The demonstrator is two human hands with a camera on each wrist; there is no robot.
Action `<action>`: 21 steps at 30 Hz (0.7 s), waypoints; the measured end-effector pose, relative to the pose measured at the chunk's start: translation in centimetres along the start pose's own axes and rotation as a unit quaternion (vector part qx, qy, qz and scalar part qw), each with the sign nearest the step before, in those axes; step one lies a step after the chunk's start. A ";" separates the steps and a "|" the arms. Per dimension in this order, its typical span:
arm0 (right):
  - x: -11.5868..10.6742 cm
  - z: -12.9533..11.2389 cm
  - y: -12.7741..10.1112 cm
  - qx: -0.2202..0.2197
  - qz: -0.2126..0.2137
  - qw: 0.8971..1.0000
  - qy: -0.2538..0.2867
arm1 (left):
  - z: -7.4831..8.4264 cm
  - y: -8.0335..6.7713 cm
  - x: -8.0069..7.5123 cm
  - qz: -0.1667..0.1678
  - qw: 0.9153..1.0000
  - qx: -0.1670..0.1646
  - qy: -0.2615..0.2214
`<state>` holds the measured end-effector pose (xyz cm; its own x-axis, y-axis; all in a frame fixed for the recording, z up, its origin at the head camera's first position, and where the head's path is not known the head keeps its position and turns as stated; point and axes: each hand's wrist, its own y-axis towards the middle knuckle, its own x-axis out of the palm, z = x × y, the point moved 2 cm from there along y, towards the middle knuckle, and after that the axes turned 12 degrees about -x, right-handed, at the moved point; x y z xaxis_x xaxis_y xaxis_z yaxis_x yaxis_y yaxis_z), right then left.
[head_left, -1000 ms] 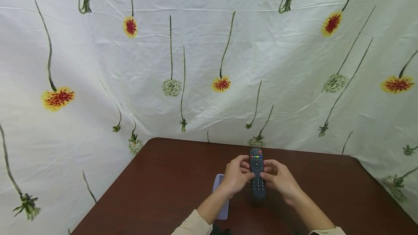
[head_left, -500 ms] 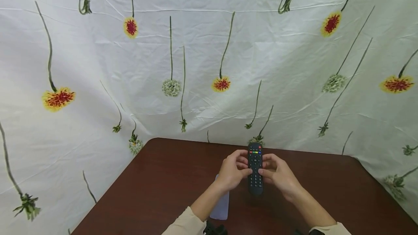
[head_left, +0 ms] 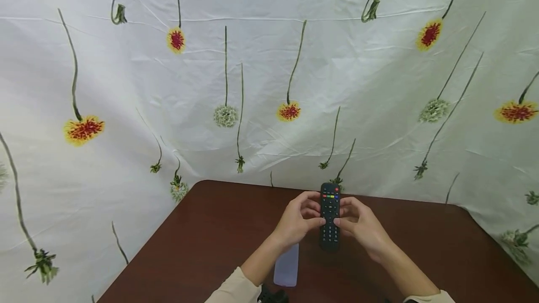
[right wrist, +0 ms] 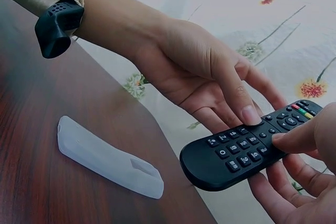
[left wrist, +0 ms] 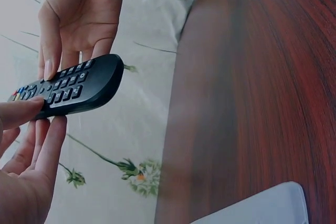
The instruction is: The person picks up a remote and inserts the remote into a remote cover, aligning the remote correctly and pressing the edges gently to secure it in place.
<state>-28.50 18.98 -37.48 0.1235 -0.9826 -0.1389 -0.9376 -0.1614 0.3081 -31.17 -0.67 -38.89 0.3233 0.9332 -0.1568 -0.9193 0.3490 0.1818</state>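
Left hand [head_left: 294, 221] and right hand [head_left: 365, 228] pinch the black remote [head_left: 330, 207] between them, thumbs on its face (one key [right wrist: 290, 121] reads "OK"); below, a pale cover [head_left: 286, 268] lies on the table [head_left: 210, 233]; behind hangs flowered cloth [head_left: 261, 78].

The long black plastic remote control [head_left: 330, 216] is between the left hand [head_left: 296, 219] and the right hand [head_left: 361, 223], above the dark red-brown rectangular wood-grain table [head_left: 202, 237]. On this table, to the left of the remote and closer to the person, lies the pale oblong translucent cover [head_left: 286, 268], partly below the left forearm. Behind the table hangs the white flower-printed cloth [head_left: 261, 69].
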 end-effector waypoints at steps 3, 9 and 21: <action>0.1 -0.2 0.0 -0.006 -0.007 1.000 -0.003 | 0.0 -0.1 -0.2 -0.004 1.000 -0.002 -0.018; 0.3 -0.5 0.2 -0.019 -0.013 1.000 -0.018 | 0.0 0.1 -0.6 -0.012 1.000 0.000 -0.008; 0.5 -0.5 0.5 -0.030 -0.012 0.999 -0.022 | 0.3 0.2 -1.0 -0.004 0.999 0.030 0.016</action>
<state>-28.80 18.37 -36.95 0.1307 -0.9735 -0.1878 -0.9131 -0.1920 0.3597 -31.61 -1.52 -38.40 0.3226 0.9274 -0.1895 -0.9015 0.3621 0.2372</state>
